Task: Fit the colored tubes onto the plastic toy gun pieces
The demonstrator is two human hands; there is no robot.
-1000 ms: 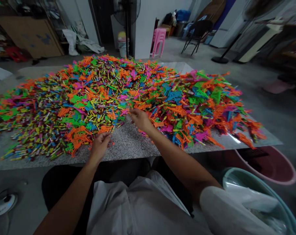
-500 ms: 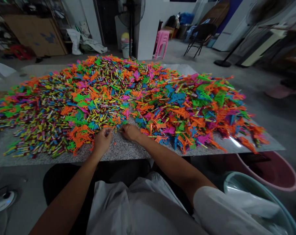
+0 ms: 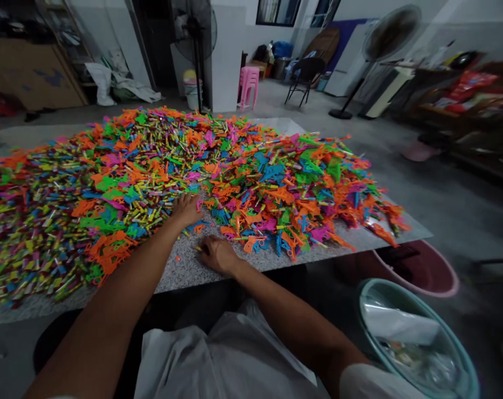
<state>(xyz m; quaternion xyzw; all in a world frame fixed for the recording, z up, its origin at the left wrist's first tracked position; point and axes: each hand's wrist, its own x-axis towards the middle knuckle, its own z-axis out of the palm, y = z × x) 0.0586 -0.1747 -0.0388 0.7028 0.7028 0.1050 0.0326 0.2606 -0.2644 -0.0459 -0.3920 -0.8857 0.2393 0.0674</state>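
Note:
A large heap of bright plastic toy guns (image 3: 272,172) and small coloured tubes (image 3: 64,188) covers the speckled table (image 3: 174,272). My left hand (image 3: 187,210) reaches to the near edge of the heap, fingers stretched over small tubes and beside a pink piece. Closer to me, my right hand (image 3: 218,255) is low over the bare tabletop, its fingers closed on a small yellow tube (image 3: 198,249). Several blue and orange pieces (image 3: 197,226) lie between the two hands. A tiny orange bit (image 3: 177,258) rests on the tabletop left of my right hand.
Below the table's right end stand a teal tub (image 3: 417,327) with clear plastic in it and a pink tub (image 3: 421,269). Beyond the table are standing fans (image 3: 193,33), pink stacked stools (image 3: 248,83), a black chair (image 3: 307,75) and a large cardboard sheet (image 3: 35,72).
My left hand has moved forward to the heap, its fingers unfolding. My right hand has drawn back towards me, away from the heap's edge. The camera view has turned right.

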